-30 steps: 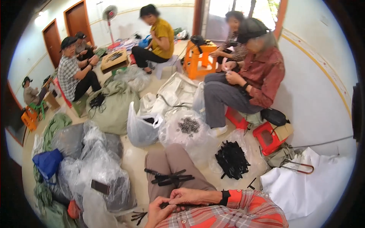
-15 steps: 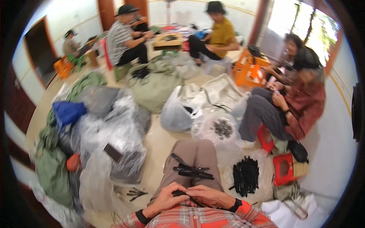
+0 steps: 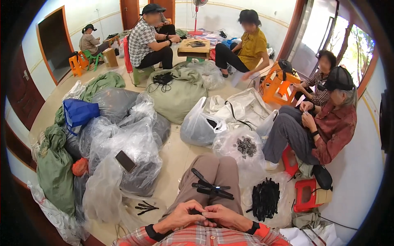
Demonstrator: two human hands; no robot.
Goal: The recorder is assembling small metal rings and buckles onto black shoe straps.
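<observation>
My left hand (image 3: 183, 215) and my right hand (image 3: 227, 216) meet in front of my shirt, their fingertips pinched together. Between them shows a bit of a dark piece, seemingly a black strip (image 3: 195, 212), mostly covered by the fingers. Just beyond, several flat black strips (image 3: 212, 188) lie crossed over one another on my thighs. A dense bundle of similar black strips (image 3: 265, 199) rests on clear plastic to the right of my legs. Left of my knees, a few more short black strips (image 3: 145, 207) are on the floor.
A clear bag with small dark parts (image 3: 246, 146) stands beyond my right knee, near a white plastic bag (image 3: 201, 125). Big plastic sacks (image 3: 127, 135) fill the left, with a phone (image 3: 125, 161) on them. A red stool (image 3: 305, 190) and a seated co-worker (image 3: 332, 119) are at right.
The view has shifted slightly, moving the scene right and down. My fingertips have closed over the black piece, which shows less. The co-worker in yellow has reached an arm down and toward the right.
</observation>
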